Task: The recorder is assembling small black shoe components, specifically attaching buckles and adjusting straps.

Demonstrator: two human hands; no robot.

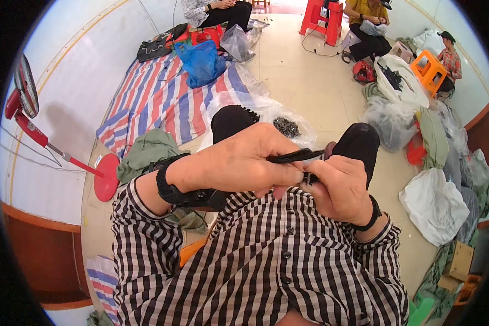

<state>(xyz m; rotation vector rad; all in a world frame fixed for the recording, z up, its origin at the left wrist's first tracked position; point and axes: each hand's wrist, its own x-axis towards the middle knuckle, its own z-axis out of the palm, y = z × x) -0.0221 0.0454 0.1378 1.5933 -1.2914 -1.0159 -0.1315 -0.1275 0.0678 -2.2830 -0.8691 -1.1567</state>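
My left hand point(244, 163) is closed, its thumb and fingers pinching in front of my shirt. A flat black strip point(294, 157) sticks out from between its fingers toward my right hand. Thumb and fingertips of my right hand point(339, 187) are pinched too, meeting the left fingertips. At that meeting point a small dark piece point(308, 177) with a shiny edge shows; its kind is too small to tell. Beyond my hands, between my knees, a pile of small black parts point(286, 127) lies on a clear plastic sheet point(308, 133).
A red-based fan point(106, 176) stands at left beside a striped sheet point(163, 103) with a blue bag point(200, 61). White sacks point(434, 206) and plastic bags point(388, 122) line the right. Other people sit farther off, near red point(321, 24) and orange stools point(429, 71).
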